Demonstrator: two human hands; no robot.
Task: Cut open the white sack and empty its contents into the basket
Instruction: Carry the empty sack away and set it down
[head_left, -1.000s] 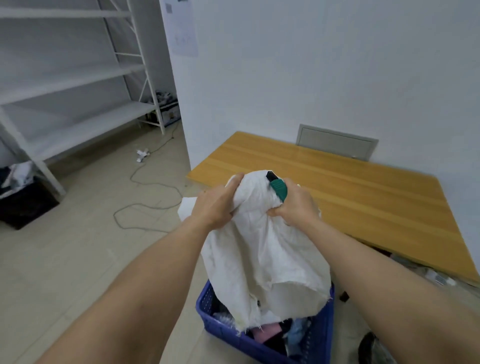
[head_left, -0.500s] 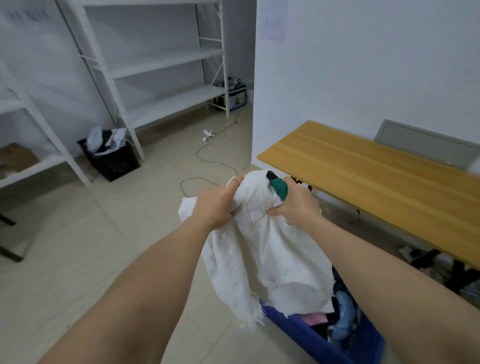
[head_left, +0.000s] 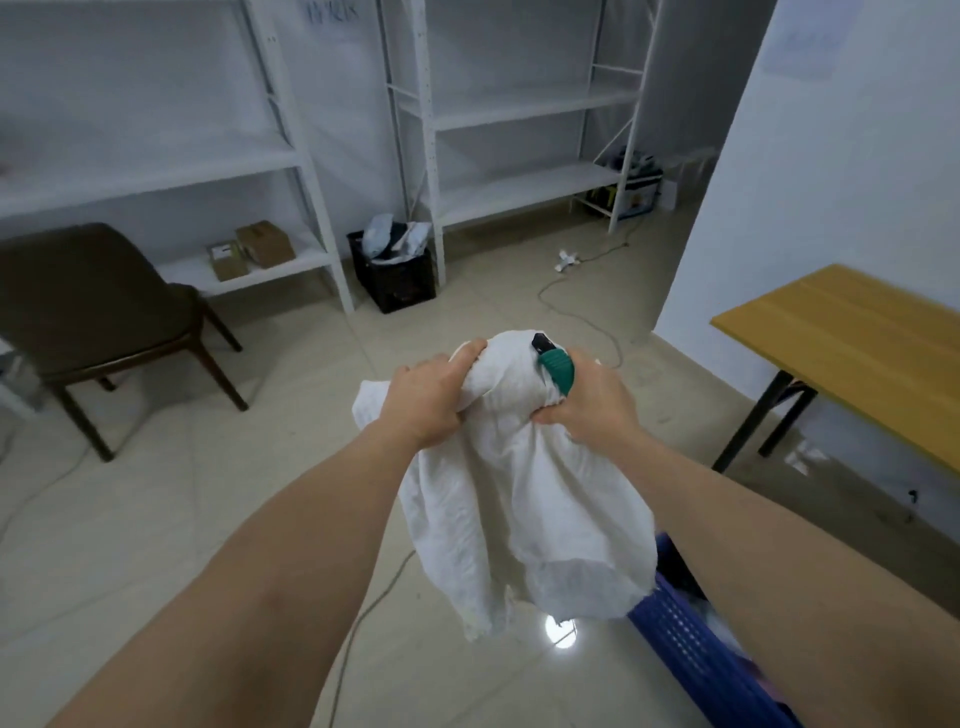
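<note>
Hanging limp from both hands, the white sack (head_left: 519, 493) looks emptied, its frayed open mouth drooping low over bare floor. At far left stand a brown chair (head_left: 93, 312) and white shelving (head_left: 234, 166) with cardboard boxes (head_left: 254, 249), then a black crate (head_left: 397, 275) stuffed with wrappers and a cable (head_left: 576, 280) trailing across the tiles.

Nearer, the left hand (head_left: 428, 400) has its fingers curled into a bunched fold at the sack's top. Just right of it, the right hand (head_left: 592, 405) clenches the other side of the bunch, and the same fist holds a green-handled cutter (head_left: 556, 366) whose black tip pokes up against the cloth.

Since a second ago the view has swung left: the wooden table (head_left: 857, 343), then straight ahead, now sits at the right edge, and the blue basket (head_left: 691, 644), then directly under the sack's mouth, lies off to the near right with its rim just beside the sack's hem. Both grips on the sack are unchanged.

That suggests the tipping is finished and the person is carrying the empty sack away, perhaps toward the crate. The cutter's tip near the left fingers is the one thing to mind.
</note>
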